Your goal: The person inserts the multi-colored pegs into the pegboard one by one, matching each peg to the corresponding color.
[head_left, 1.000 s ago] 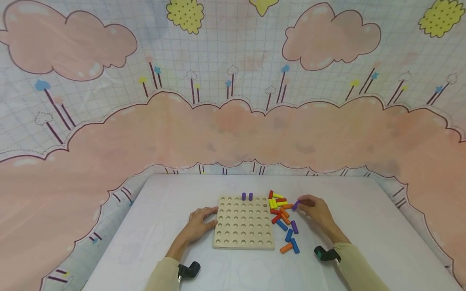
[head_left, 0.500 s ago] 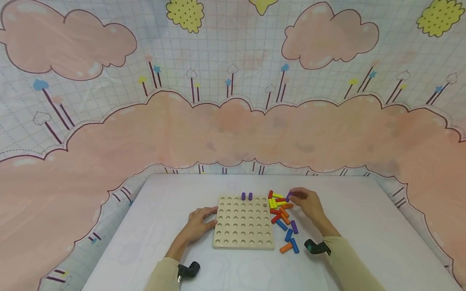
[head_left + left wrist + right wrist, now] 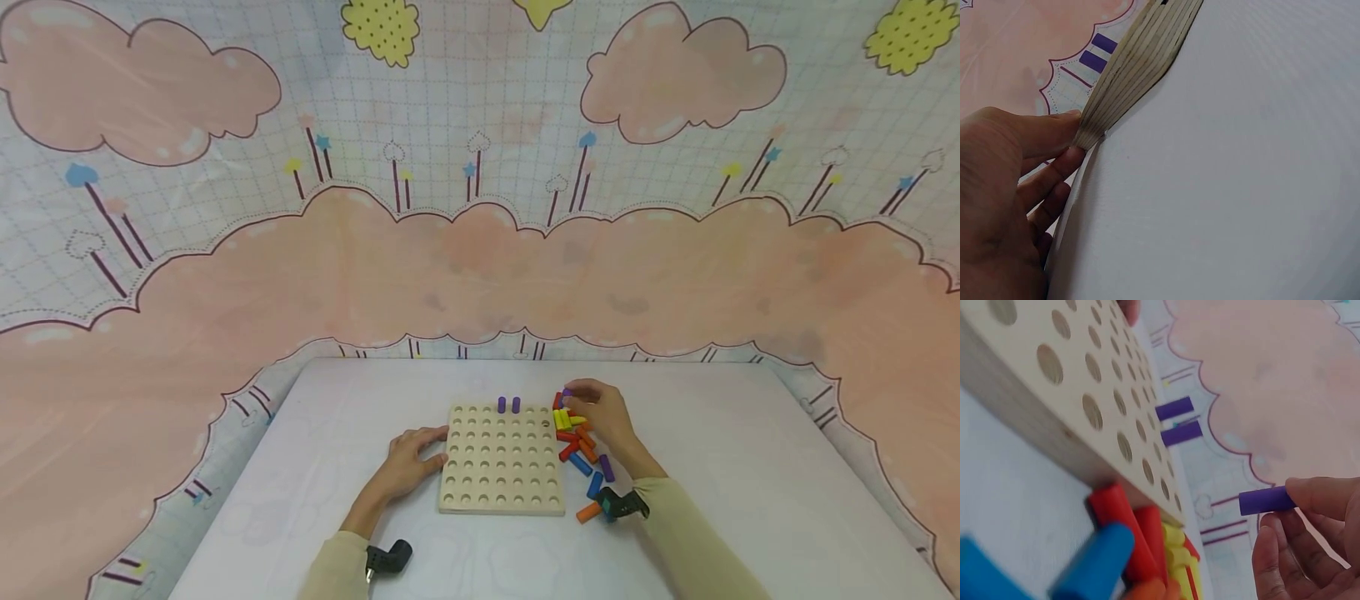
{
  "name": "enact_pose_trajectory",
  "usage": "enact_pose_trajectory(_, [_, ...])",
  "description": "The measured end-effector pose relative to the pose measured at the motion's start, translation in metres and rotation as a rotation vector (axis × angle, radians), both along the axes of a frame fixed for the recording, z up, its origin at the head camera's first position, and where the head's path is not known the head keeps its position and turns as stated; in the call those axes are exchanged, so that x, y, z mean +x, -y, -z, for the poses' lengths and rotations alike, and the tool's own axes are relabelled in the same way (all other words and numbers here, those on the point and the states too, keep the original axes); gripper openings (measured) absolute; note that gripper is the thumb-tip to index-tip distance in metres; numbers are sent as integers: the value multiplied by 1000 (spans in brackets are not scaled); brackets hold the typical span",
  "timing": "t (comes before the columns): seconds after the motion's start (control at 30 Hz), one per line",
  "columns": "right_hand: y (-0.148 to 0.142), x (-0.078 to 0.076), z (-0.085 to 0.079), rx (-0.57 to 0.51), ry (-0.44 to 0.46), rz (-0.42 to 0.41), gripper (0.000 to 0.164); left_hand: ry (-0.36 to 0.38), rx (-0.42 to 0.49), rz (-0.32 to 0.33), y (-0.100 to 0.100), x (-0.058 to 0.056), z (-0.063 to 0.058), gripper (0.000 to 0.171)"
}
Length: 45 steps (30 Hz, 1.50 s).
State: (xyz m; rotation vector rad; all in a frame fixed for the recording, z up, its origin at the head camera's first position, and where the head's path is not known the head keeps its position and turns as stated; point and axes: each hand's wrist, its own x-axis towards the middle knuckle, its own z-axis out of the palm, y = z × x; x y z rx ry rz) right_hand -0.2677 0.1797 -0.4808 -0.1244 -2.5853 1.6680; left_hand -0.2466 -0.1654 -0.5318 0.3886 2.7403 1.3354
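Between thumb and fingertips, my right hand point(image 3: 606, 415) pinches a purple peg point(image 3: 1264, 500), held up beyond the board's far right corner. The wooden pegboard point(image 3: 492, 472) lies flat on the table with rows of round holes. Two purple pegs point(image 3: 1175, 408) stand upright side by side in its far row; the other holes in view hold no peg. My left hand point(image 3: 407, 463) rests at the board's left side. Its thumb and fingertips touch the board's layered edge point(image 3: 1132, 78) in the left wrist view.
Loose red pegs point(image 3: 1124, 534), yellow pegs point(image 3: 561, 419), orange pegs point(image 3: 588, 512) and blue pegs point(image 3: 580, 464) lie along the board's right side. One purple peg point(image 3: 607, 468) lies among them. Behind the white table point(image 3: 375, 383) hangs a patterned cloth point(image 3: 480, 275).
My right hand has moved left with the purple peg, from right of the loose pile to near the board's far right corner. The left hand and the board have stayed put.
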Motion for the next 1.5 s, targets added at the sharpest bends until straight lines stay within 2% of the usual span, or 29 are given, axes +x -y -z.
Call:
enact_pose_trajectory(0.2, [14, -8, 3, -69, 11, -28, 25, -7, 0, 2, 0, 0, 0, 46])
enact_pose_trajectory(0.6, [35, -21, 15, -102, 0, -29, 24, -20, -2, 19, 0, 0, 0, 46])
enact_pose_trajectory(0.8, [42, -25, 17, -17, -58, -30, 21, -12, -8, 27, 1, -2, 0, 47])
enact_pose_trajectory(0.93, [45, -27, 19, 41, -62, -25, 20, -17, -13, 29, 1, -4, -1, 47])
enact_pose_trajectory(1.1, [46, -27, 21, 64, -39, -24, 20, -16, -11, 31, 1, -3, -1, 47])
enact_pose_trajectory(1.5, [46, -29, 25, 134, -69, -35, 19, -18, -16, 32, 1, -3, 0, 47])
